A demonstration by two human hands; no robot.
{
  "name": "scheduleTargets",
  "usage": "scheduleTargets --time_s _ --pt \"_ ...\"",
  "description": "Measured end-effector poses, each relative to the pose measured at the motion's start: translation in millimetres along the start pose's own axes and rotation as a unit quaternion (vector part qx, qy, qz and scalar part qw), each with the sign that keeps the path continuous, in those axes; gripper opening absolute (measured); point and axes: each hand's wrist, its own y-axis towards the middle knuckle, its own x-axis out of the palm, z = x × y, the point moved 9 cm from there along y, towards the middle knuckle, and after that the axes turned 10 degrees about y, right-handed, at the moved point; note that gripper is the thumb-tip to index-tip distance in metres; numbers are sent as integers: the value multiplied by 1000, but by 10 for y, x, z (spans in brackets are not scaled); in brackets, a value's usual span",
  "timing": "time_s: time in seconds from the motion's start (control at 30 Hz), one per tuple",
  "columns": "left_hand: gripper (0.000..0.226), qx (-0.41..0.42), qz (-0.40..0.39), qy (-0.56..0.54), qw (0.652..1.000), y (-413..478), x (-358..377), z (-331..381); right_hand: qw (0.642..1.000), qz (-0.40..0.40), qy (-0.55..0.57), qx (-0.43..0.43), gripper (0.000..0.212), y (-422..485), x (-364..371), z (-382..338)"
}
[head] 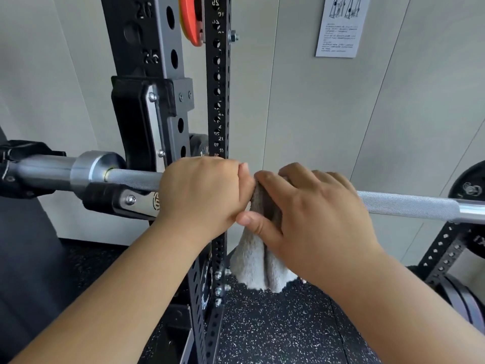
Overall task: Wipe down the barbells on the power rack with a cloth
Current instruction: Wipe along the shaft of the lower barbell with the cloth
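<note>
A silver barbell lies across the frame, resting in a black J-hook on the power rack's upright. My left hand grips the knurled shaft just right of the hook. Right beside it, my right hand holds a grey-white cloth wrapped over the bar, thumb underneath pinching the fabric. The cloth's loose end hangs down below the bar. The two hands nearly touch.
A second perforated upright stands behind the bar. An orange plate hangs high on the rack. Black plates sit at the right edge. Speckled rubber flooring lies below. A printed sheet is on the wall.
</note>
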Motion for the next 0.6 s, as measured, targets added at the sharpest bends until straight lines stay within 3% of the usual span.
scheduleTargets --time_s 0.17,0.3,0.53,0.6 --pt "45 23 17 -40 999 -23 -18 -31 999 29 -18 -16 44 87 -52 57" --pt "44 27 41 -44 998 -35 -32 -20 999 27 24 -18 47 54 -138 181" --pt "34 33 130 -69 989 -103 -97 12 998 32 -43 -35 44 123 -32 14" --pt "39 36 156 -63 985 -132 -98 2 997 56 -29 -51 34 52 -59 54"
